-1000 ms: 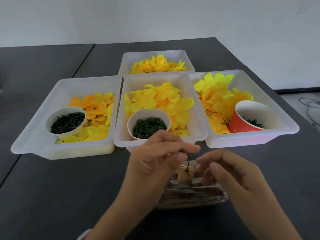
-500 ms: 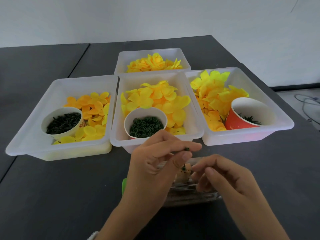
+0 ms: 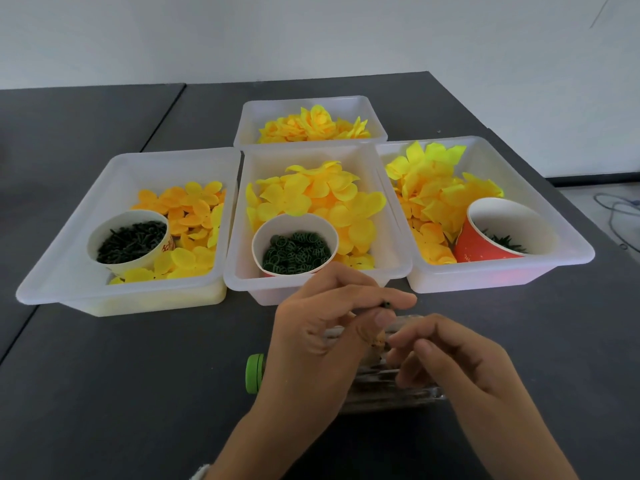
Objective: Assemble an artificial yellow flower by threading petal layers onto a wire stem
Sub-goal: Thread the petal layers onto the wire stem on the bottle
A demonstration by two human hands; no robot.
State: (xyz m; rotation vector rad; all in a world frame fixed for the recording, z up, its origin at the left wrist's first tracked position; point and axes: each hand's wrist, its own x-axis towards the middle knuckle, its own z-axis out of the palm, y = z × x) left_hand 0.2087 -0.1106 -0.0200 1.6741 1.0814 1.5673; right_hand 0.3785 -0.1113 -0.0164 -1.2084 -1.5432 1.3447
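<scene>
Table (image 3: 104, 375): dark grey, matte. Four bins, e.g. left bin (image 3: 69, 271): translucent white. Petals (image 3: 311, 199): bright yellow at 12 o'clock, more orange in the left bin. Cup at 2 o'clock (image 3: 474, 242): red outside, white inside. Rings in centre cup (image 3: 294, 252): dark green. Bottle cap (image 3: 254, 373): lime green.

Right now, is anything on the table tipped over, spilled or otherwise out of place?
The orange cup in the right tray leans on its side among the petals, while the other two cups stand upright. A clear bottle with a green cap lies sideways under the hands. Nothing looks spilled.
</scene>
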